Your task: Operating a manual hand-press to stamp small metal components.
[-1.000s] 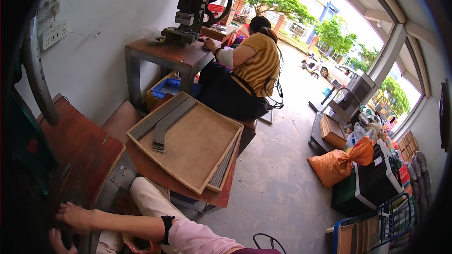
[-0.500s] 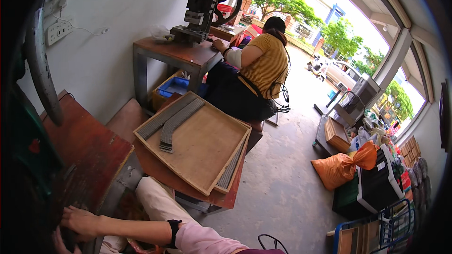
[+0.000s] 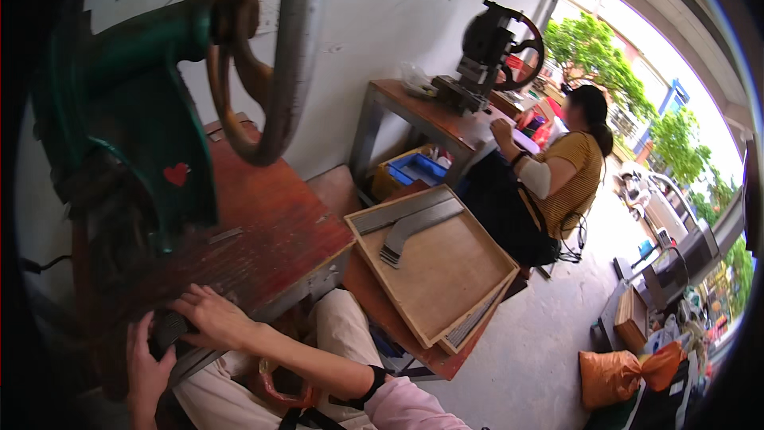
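Observation:
At the lower left, my two hands meet over the front edge of a worn red-brown bench. My left hand [image 3: 149,370] curls its thumb and fingers round a small dark ribbed stack of metal pieces [image 3: 169,330]. My right hand [image 3: 211,318] reaches in from the other side, its fingers bent and closed against the same stack. The green hand press [image 3: 151,127], with a red heart on its side, stands just beyond them; its lower part is in dark shadow. Beside my knee, a shallow wooden tray [image 3: 446,271] holds rows of grey metal pieces [image 3: 422,223].
A second tray [image 3: 477,318] lies under the first on a red-topped stool [image 3: 458,362]. The press's curved metal wheel [image 3: 290,72] hangs above the bench [image 3: 263,215]. Further right a co-worker [image 3: 569,175] sits at another press [image 3: 477,56]. An orange sack [image 3: 609,378] rests at lower right.
My view has swung left, so the green press, bench and both hands now show more fully. The dark stack between my hands has come into sight. The co-worker's head has turned.

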Tool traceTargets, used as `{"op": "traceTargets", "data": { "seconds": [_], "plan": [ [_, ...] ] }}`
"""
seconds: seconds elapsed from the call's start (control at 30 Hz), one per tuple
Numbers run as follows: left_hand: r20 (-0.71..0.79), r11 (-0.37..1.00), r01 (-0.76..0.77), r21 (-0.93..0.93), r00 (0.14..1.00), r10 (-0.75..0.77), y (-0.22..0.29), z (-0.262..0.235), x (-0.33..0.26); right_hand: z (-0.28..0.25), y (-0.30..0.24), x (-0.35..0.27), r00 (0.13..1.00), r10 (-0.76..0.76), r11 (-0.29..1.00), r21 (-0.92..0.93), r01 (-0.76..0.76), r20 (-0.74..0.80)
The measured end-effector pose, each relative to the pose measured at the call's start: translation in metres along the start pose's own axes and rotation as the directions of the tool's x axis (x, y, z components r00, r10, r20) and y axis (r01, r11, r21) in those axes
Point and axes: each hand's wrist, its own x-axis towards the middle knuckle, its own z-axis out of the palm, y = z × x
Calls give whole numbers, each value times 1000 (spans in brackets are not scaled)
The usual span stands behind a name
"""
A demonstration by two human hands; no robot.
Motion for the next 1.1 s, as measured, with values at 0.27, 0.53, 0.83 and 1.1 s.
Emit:
{"op": "traceTargets", "data": {
  "seconds": [0.27, 0.53, 0.83, 1.1],
  "plan": [
    [-103, 932, -361, -26, 929, 357, -1, -23, 0, -9, -23, 14, 998, -55, 998, 41, 55, -5],
    [-504, 822, -480, -307, 815, 288, -19, -73, 80, -27, -39, 121, 952, -110, 993, -2, 114, -286],
    [-301, 927, -252, -277, 939, 166, -24, -90, 162, -17, 7, 185, 917, 181, 977, 174, -126, -354],
    [-516, 977, -179, 121, 829, 215, -47, -84, 125, -25, 21, 196, 926, 264, 964, 62, -257, -268]
  ]
}}
